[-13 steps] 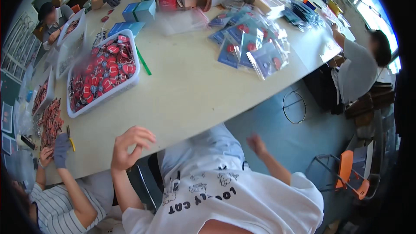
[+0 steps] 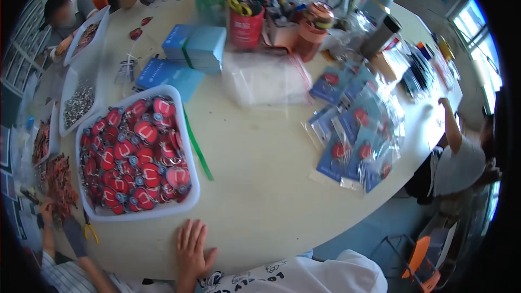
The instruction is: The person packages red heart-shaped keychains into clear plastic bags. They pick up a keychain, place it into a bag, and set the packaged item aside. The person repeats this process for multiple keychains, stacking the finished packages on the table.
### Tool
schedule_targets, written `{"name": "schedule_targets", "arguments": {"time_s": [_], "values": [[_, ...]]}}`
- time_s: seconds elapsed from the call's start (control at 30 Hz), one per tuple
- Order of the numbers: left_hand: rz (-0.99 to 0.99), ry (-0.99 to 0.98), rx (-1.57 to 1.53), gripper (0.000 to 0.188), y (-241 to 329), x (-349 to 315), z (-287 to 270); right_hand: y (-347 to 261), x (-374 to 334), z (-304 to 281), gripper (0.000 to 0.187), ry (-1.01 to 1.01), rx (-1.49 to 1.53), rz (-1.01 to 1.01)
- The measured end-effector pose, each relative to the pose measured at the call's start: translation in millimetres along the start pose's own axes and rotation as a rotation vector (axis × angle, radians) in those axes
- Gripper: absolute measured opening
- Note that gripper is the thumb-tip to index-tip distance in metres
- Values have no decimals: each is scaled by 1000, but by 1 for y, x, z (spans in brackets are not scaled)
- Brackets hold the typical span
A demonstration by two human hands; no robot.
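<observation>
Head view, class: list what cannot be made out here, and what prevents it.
- Right hand: not in the head view, beyond the lower edge.
- Left hand lies flat on the table; its forearm is cut by the edge.
- Small metal parts in the narrow tray: too small to identify.
- Red items in the white bin: details blurred.

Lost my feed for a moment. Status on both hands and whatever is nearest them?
Left hand flat on pale round table, empty. Right hand out of view. Nearest: white plastic tray of red round keychains. Green strip beside the tray.
</observation>
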State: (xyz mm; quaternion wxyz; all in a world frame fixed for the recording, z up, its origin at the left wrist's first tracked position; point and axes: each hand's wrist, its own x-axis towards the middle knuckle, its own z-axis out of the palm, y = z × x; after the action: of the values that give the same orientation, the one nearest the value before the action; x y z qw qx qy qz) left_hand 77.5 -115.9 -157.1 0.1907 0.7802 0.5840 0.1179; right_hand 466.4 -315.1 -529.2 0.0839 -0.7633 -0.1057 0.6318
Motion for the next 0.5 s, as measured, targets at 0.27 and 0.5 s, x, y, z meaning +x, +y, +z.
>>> {"name": "schedule_targets", "arguments": {"time_s": [0.27,0.5], "values": [[35,6,24,64,-3,-3,-8,-64,20,0,47,-35,-41,-121],[178,203,56,53,6,4,7,-3,119,-72,45,28,-357,-240]]}}
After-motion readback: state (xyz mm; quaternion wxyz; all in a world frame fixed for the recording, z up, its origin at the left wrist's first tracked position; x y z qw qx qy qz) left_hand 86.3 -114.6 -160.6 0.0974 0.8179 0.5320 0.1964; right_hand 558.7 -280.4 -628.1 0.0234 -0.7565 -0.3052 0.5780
